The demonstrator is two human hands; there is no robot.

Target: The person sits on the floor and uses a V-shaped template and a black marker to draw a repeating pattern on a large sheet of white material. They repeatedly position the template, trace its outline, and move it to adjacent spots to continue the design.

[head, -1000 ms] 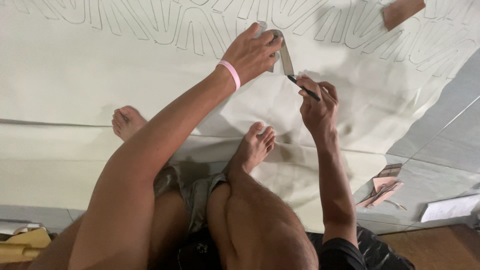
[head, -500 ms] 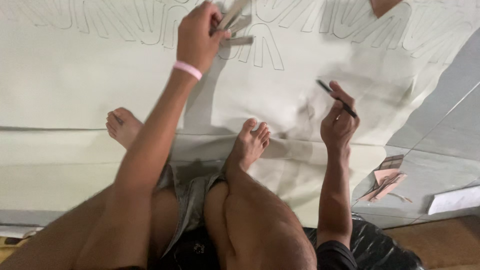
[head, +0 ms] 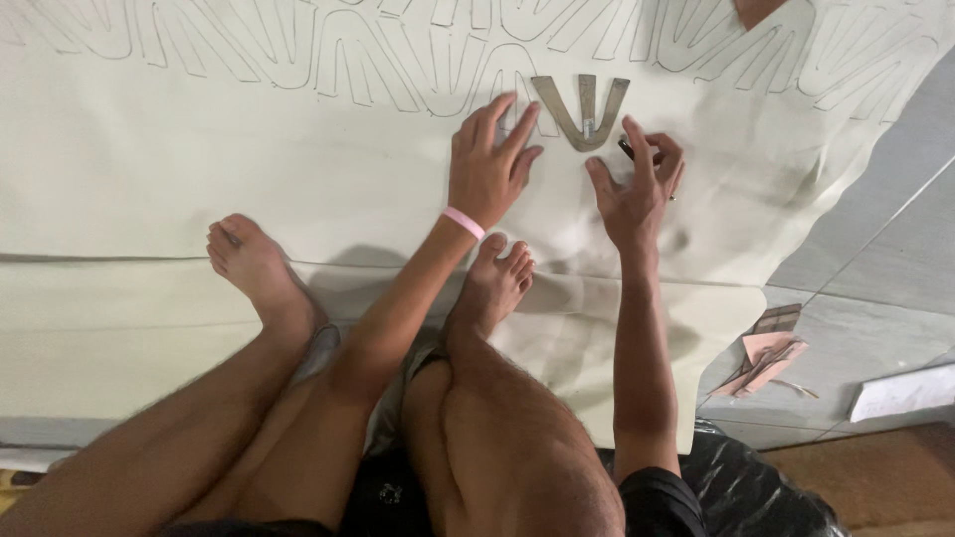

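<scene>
A flat, grey V-shaped template (head: 582,109) lay on the pale sheet (head: 199,179) among traced outlines, between the two hands and just above them. The left hand (head: 489,169) rested open, fingers spread, just left of it. The right hand (head: 637,189) hovered half-open at its lower right, pinching a dark pen (head: 629,150).

V-shaped template (head: 582,111) on the sheet (head: 199,149), between left hand (head: 487,169) and right hand (head: 637,189); feet (head: 495,283) nearer the person
</scene>
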